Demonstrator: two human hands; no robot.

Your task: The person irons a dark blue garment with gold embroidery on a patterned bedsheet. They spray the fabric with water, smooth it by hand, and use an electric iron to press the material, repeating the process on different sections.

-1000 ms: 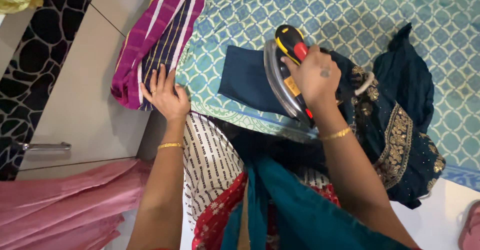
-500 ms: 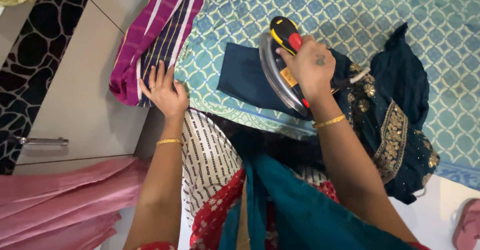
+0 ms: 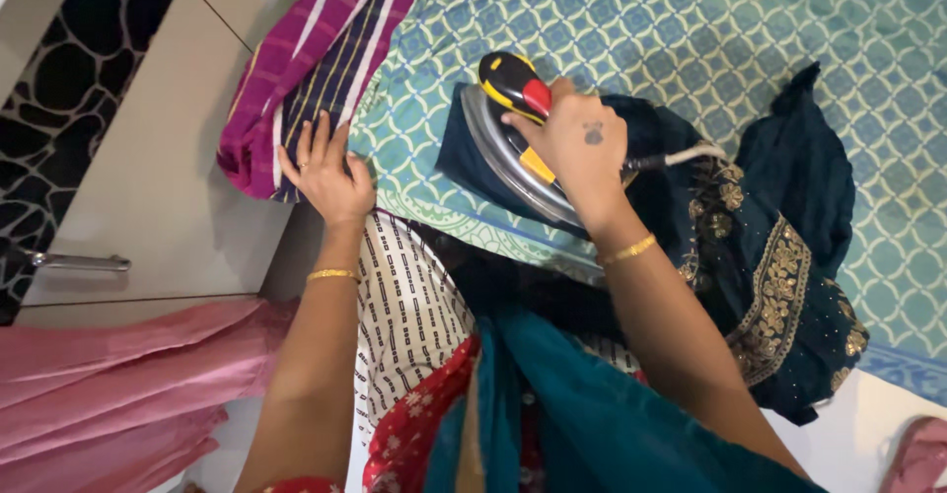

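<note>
Her right hand [image 3: 582, 153] has a closed grip on the handle of the iron [image 3: 513, 138], pressing the dark blue garment [image 3: 750, 237] near the bed's [image 3: 691, 30] front edge. The left hand [image 3: 326, 173], fingers apart, lies flat on the striped magenta cloth [image 3: 306, 69] at the bed's left edge.

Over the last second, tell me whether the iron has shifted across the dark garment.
Yes. The iron, gripped by the right hand, has slid leftward over the dark blue garment, now covering more of its folded left end toward the striped cloth.
</note>
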